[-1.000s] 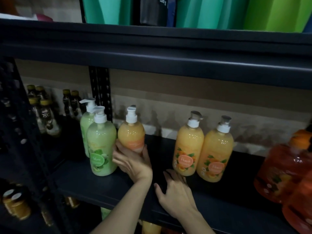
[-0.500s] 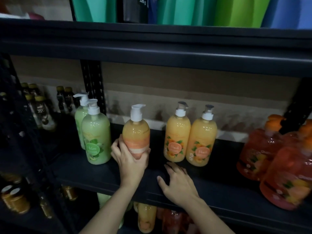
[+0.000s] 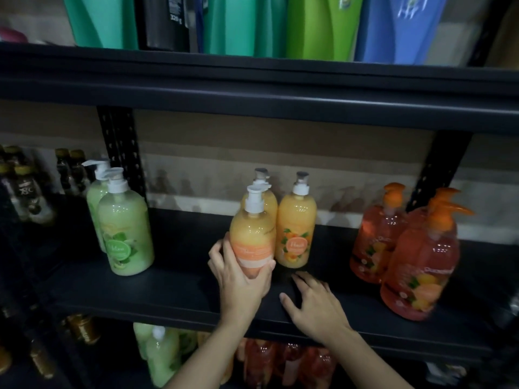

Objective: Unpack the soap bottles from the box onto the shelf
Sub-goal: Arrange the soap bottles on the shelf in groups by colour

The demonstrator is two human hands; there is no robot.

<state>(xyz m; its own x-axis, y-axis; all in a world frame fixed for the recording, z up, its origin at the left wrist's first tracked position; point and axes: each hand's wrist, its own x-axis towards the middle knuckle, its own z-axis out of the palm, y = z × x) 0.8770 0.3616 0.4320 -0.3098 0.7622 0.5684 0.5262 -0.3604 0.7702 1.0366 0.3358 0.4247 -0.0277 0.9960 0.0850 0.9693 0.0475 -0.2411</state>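
My left hand (image 3: 238,279) grips an orange soap bottle (image 3: 252,237) with a white pump, its back label toward me, low on the dark shelf (image 3: 179,290). The bottle stands directly in front of one of two matching orange bottles (image 3: 296,234), touching or nearly touching them. My right hand (image 3: 311,301) rests flat on the shelf's front part, fingers spread, holding nothing. Two green soap bottles (image 3: 126,231) stand at the shelf's left. The box is out of view.
Large red-orange pump bottles (image 3: 421,262) crowd the right end of the shelf. Dark small bottles (image 3: 25,189) fill the bay to the left. Coloured bottles (image 3: 247,23) line the shelf above, and more soap bottles (image 3: 165,352) sit on the shelf below.
My left hand has carried the orange bottle to the right, from beside the green bottles to just in front of the two orange ones. My right hand has stayed on the shelf.
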